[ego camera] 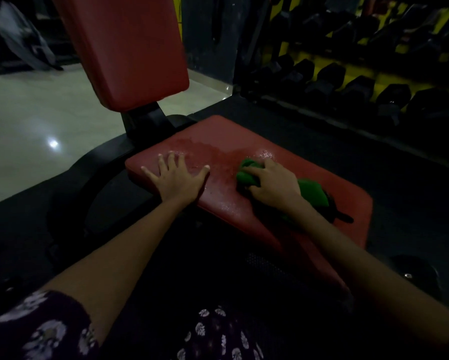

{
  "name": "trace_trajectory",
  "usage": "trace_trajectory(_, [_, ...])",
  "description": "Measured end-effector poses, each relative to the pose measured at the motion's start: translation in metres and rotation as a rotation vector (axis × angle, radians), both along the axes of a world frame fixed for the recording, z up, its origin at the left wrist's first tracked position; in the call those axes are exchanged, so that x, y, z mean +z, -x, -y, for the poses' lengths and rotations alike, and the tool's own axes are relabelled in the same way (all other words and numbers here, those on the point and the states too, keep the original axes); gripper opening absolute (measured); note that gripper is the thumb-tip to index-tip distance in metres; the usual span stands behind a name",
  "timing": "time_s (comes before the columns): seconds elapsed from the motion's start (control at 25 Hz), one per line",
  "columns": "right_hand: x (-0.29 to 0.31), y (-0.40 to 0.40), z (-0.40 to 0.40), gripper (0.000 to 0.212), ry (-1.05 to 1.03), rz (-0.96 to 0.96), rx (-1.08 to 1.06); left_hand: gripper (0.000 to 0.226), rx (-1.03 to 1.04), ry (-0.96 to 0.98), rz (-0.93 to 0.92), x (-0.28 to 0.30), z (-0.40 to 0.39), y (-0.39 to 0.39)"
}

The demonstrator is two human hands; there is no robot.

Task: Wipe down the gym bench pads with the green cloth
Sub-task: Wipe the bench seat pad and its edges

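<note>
The red seat pad (pixel 283 141) glistened with wet patches, below the raised red back pad (pixel 124 48), with dark dumbbells (pixel 358 84) on a yellow rack to the right and pale tiled floor (pixel 36 120) on the left. The left hand (pixel 178 178) lay flat with fingers spread on the seat pad's near-left corner. The right hand (pixel 272 185) gripped the bunched green cloth (pixel 311 192) against the seat pad's middle.

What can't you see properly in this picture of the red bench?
- Back pad: its top is cut off by the head view's upper edge.
- Green cloth: its middle hides under the right hand.
- Dumbbell rack: too dark and blurred to read any markings.
- Seat pad: its near edge is lost in shadow.
</note>
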State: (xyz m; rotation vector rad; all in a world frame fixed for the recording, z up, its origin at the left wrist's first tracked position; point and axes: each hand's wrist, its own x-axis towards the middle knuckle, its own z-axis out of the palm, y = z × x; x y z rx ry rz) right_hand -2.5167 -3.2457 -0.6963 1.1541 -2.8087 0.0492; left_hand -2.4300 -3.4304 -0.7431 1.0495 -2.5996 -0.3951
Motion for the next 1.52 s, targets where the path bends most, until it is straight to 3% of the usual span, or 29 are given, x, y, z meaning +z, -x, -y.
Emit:
trace_trajectory(0.08, [-0.005,-0.019,-0.003,0.053,-0.016,-0.037,0.128,0.081,-0.005,0.04,-0.004,-0.002,0.002,-0.002])
trace_trajectory(0.16, [-0.001,-0.002,-0.005,0.052,-0.013,-0.03,0.115,0.079,-0.009,0.062,-0.015,-0.005,0.002,-0.003])
trace_trajectory(0.36, [0.005,0.097,-0.018,0.044,0.006,0.077,-0.343,0.078,-0.007,0.113,-0.029,-0.007,0.002,-0.001])
trace_trajectory(0.48, [0.0,0.11,-0.002,0.043,0.029,0.051,-0.449,0.083,0.02,0.144,-0.036,-0.01,0.0,0.001])
trace_trajectory(0.6, [0.001,0.096,0.052,0.042,0.05,0.029,-0.326,0.081,0.032,0.134,-0.058,-0.008,0.001,0.002])
trace_trajectory(0.8, [0.001,0.074,0.092,0.045,-0.007,0.041,0.101,0.078,-0.019,0.099,0.008,-0.003,0.001,-0.002])
trace_trajectory(0.88, [0.004,0.096,0.075,0.045,-0.01,0.058,-0.003,0.075,-0.077,0.087,0.065,0.008,0.014,-0.004])
trace_trajectory(1.0, [0.004,0.123,0.067,0.04,0.046,0.087,-0.324,0.078,-0.039,0.039,0.065,0.021,0.051,-0.003])
trace_trajectory(1.08, [0.002,0.122,0.087,0.04,0.021,0.087,-0.334,0.084,0.004,0.052,0.117,0.012,0.063,-0.003])
trace_trajectory(1.32, [-0.001,0.108,0.141,0.046,-0.018,0.042,0.251,0.08,-0.008,0.107,0.016,-0.006,0.065,0.0])
trace_trajectory(1.52, [0.003,0.169,0.154,0.045,0.032,0.061,-0.158,0.101,0.003,0.128,0.067,-0.01,0.067,0.001])
